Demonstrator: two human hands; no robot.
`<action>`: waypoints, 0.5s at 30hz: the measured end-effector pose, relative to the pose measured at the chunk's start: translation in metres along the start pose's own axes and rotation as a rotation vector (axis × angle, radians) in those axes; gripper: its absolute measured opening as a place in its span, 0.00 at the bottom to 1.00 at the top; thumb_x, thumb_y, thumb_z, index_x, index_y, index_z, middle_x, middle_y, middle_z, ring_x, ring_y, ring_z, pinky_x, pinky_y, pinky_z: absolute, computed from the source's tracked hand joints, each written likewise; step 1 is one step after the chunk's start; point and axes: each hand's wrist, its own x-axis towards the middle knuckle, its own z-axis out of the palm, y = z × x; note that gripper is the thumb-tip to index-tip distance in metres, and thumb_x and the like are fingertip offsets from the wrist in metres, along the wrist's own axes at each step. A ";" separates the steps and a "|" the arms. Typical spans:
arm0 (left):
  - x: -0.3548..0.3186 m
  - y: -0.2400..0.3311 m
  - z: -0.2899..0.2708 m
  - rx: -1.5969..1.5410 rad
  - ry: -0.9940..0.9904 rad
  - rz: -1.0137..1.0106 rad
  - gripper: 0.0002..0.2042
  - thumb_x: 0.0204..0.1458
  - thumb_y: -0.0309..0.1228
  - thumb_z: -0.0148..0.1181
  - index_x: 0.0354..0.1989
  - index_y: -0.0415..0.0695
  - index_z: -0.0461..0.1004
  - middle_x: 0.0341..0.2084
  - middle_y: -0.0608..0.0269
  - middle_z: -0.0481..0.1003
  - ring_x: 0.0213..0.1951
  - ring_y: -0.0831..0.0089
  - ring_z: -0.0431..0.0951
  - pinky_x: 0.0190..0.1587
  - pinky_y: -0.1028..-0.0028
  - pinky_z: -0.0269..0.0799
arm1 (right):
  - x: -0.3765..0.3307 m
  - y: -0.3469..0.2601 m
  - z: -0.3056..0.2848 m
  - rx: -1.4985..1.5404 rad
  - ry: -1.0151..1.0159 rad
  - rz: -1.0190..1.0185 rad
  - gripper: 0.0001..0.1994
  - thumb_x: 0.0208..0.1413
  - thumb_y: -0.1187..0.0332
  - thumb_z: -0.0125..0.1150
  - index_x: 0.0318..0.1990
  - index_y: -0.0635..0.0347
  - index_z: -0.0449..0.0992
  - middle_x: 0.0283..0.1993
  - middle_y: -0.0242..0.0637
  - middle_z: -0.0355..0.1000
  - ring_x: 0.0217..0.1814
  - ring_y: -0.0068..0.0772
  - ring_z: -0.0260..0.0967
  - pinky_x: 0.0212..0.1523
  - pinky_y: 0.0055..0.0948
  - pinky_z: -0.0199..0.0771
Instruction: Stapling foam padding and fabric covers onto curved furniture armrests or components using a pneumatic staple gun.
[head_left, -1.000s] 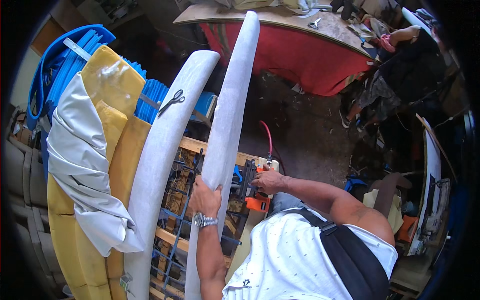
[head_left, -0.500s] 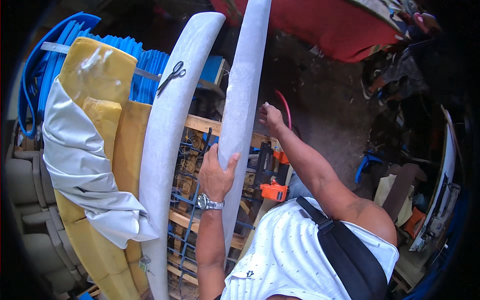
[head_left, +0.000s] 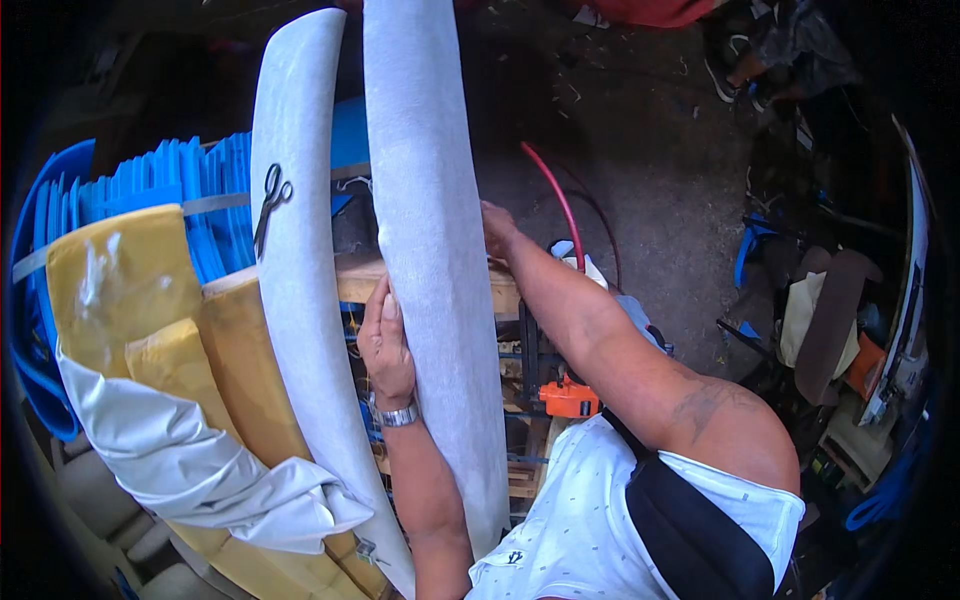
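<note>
A long strip covered in whitish-grey fabric (head_left: 430, 200) runs up the middle, over a wooden frame (head_left: 365, 280). Against its left edge lies my left hand (head_left: 386, 350), fingers stretched out straight, a metal watch on the wrist. My right hand (head_left: 497, 230) is at the opposite edge; its fingers are mostly hidden behind the strip. To the left is a second, similar curved strip (head_left: 300, 220) with black-handled scissors (head_left: 270, 208) lying on it. An orange tool (head_left: 568, 397) sits below my right forearm, beside the frame.
Yellow foam (head_left: 120, 260) with a crumpled silvery-white sheet (head_left: 170, 430) over it lies at the left, near stacked blue sheets (head_left: 190, 180). A red hose (head_left: 552, 190) curves over the dark floor. Another person's legs (head_left: 745, 75) show at the upper right.
My right hand has come in to the strip's right edge. My left hand has gone from gripping the strip to lying along its left side. The view has shifted.
</note>
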 end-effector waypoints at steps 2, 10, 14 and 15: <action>-0.003 0.002 -0.003 0.033 -0.016 -0.003 0.22 0.68 0.35 0.45 0.62 0.30 0.66 0.53 0.52 0.75 0.54 0.70 0.73 0.58 0.70 0.66 | -0.013 -0.001 0.017 0.022 -0.007 0.021 0.20 0.64 0.59 0.56 0.58 0.60 0.72 0.50 0.39 0.75 0.46 0.34 0.76 0.45 0.37 0.79; 0.008 -0.019 -0.003 -0.336 -0.013 -0.095 0.24 0.68 0.37 0.44 0.65 0.30 0.62 0.57 0.48 0.73 0.55 0.68 0.74 0.59 0.70 0.68 | -0.031 -0.045 0.063 0.021 -0.043 -0.116 0.25 0.67 0.48 0.48 0.57 0.59 0.74 0.51 0.41 0.76 0.49 0.32 0.76 0.48 0.34 0.77; 0.013 -0.024 0.000 -0.339 0.006 -0.086 0.24 0.68 0.36 0.45 0.65 0.29 0.61 0.57 0.48 0.73 0.56 0.68 0.74 0.59 0.70 0.68 | -0.034 -0.062 0.072 0.055 -0.080 -0.247 0.28 0.67 0.42 0.45 0.54 0.58 0.76 0.49 0.40 0.77 0.49 0.32 0.75 0.48 0.34 0.77; 0.014 -0.025 0.000 -0.343 -0.004 -0.081 0.24 0.68 0.36 0.45 0.65 0.29 0.61 0.57 0.48 0.73 0.56 0.68 0.74 0.59 0.70 0.68 | -0.035 -0.064 0.071 0.064 -0.089 -0.280 0.29 0.67 0.41 0.44 0.54 0.58 0.76 0.48 0.39 0.77 0.49 0.32 0.75 0.47 0.34 0.77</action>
